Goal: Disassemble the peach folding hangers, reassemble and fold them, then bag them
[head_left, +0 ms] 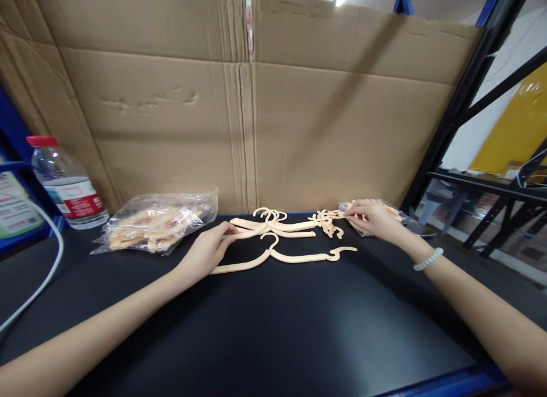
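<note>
Several cream plastic clothes hangers [294, 227] lie in an overlapping pile on the black table, hooks toward the back. My left hand [207, 252] pinches the left arm of one hanger in the pile between thumb and fingers. A separate hanger [294, 258] lies closer to me, its left end partly behind that hand. At its right end sits a small hooked piece [335, 253]. Beside the pile is a heap of small cream pieces [327, 221]. My right hand [374, 219] is closed at the heap's right side, with a small cream piece between its fingertips.
A clear bag of cream parts [154, 223] lies at the back left, and another bag [392, 210] is behind my right hand. A water bottle [70, 186] with a red cap stands far left, near a white cable [55, 260]. Cardboard [342, 118] walls the back.
</note>
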Tool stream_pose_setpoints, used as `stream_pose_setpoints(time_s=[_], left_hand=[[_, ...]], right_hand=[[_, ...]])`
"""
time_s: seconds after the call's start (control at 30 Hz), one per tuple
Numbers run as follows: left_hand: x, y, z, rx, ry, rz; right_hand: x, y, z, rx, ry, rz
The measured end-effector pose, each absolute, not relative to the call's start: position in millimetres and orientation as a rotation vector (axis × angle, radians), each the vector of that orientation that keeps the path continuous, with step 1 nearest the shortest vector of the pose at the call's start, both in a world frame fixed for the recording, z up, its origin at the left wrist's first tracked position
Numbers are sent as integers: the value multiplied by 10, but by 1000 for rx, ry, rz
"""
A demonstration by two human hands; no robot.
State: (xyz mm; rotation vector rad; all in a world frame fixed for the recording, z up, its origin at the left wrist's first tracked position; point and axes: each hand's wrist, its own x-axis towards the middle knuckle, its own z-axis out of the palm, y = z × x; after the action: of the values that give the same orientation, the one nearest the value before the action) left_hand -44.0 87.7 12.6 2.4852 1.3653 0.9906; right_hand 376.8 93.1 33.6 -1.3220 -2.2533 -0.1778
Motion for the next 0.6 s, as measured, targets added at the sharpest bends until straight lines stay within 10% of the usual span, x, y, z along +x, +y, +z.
stream_pose_setpoints(time_s=[0.6], left_hand=[[-280,643,-7,2502,1283,1239]], right_hand=[[3238,671,166,-1121,-1147,1012]])
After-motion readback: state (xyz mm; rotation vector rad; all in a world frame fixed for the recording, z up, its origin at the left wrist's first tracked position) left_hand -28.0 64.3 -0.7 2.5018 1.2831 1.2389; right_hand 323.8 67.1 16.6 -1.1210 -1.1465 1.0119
